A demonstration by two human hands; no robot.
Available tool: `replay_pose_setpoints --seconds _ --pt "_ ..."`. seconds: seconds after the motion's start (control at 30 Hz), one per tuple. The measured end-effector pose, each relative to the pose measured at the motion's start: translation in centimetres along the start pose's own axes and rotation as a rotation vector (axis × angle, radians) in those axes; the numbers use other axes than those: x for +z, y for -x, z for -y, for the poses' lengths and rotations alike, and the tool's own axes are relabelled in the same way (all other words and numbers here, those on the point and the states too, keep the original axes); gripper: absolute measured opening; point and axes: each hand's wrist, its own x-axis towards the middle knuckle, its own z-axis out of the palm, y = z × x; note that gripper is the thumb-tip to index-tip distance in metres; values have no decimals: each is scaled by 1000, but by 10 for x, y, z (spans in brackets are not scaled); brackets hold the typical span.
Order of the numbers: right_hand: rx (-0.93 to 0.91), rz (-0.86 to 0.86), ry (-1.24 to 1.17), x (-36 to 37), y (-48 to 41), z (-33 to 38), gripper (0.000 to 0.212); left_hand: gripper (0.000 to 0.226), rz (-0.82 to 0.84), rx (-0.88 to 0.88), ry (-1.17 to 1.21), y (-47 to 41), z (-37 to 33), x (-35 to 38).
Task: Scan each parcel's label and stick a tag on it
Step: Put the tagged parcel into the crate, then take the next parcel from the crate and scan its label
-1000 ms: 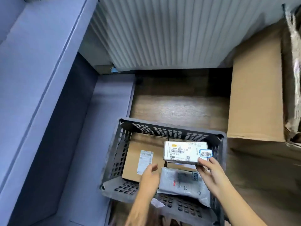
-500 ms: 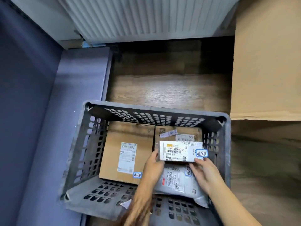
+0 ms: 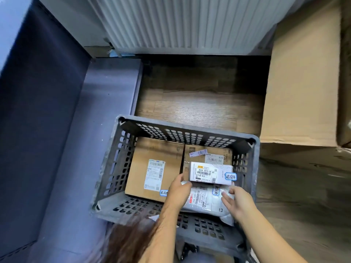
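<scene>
A small white parcel [image 3: 210, 172] with a barcode label and a blue-bordered tag [image 3: 230, 176] lies in the dark grey perforated crate [image 3: 190, 130], resting on a brown box [image 3: 209, 154] and a grey plastic mailer [image 3: 207, 202]. My left hand [image 3: 178, 192] grips the white parcel's left end. My right hand [image 3: 237, 200] hovers open over the mailer, just off the parcel's right corner. The mailer carries a tag [image 3: 216, 190]. A larger brown box [image 3: 157, 149] with a white label and a tag [image 3: 163, 192] fills the crate's left side.
The crate stands on a wooden floor [image 3: 199, 107]. A purple-grey ledge [image 3: 106, 111] runs along the left, a white ribbed panel [image 3: 180, 23] closes the back, and a big cardboard box [image 3: 303, 82] stands at the right. Loose hair [image 3: 129, 242] hangs at the bottom.
The white parcel has gone down into the crate onto the other parcels. My right hand has let go of it and drawn back; my left hand stays at its left end.
</scene>
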Motion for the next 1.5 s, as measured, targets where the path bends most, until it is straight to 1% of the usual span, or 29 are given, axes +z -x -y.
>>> replay_pose_setpoints --seconds 0.03,0.1,0.17,0.27,0.33,0.4,0.47,0.57,0.63,0.73,0.83,0.93,1.03,1.17,1.23,1.3,1.37,1.43,1.5 --pt "15 7 15 0 15 2 15 48 -3 -6 -9 14 -5 -5" --pt "8 48 71 5 47 7 19 47 -20 6 -2 44 -17 -17" --pt "-18 125 171 18 88 16 16 41 -42 57 9 79 -34 -30" --pt "-104 237 377 44 153 27 14 38 -60 115 6 132 -51 -48" --pt "-172 344 459 61 205 33 9 37 -70 130 51 174 -58 -62" --pt "-222 422 530 72 251 36 10 28 -108 128 100 214 -58 -74" --pt "-247 494 629 76 307 34 13 18 -188 125 164 264 -54 -89" --pt "-297 625 721 76 388 26 8 19 -322 139 247 341 -47 -112" --pt "-324 694 819 69 444 16 9 21 -406 134 341 388 -35 -121" --pt "-345 802 930 60 510 -10 11 16 -543 180 429 461 -18 -129" --pt "-357 919 1057 47 567 -48 19 17 -655 205 526 531 12 -130" --pt "-333 1004 1191 25 617 -87 14 15 -755 216 612 583 54 -126" --pt "-336 1098 1286 -4 653 -125 13 17 -864 182 682 631 103 -115" --pt "-390 1209 1379 -56 675 -172 21 16 -977 134 726 688 170 -83" --pt "-386 1241 1406 -90 679 -197 19 16 -1017 120 733 714 206 -61" --pt "-341 1242 1432 -129 678 -229 15 14 -1034 84 739 740 247 -37" --pt "-325 1252 1504 -170 676 -257 14 13 -1051 53 749 765 289 -8" --pt "-354 1262 1584 -203 672 -279 17 14 -1071 21 738 786 324 17" --pt "-425 1278 1677 -231 671 -296 21 18 -1076 1 750 804 356 37"
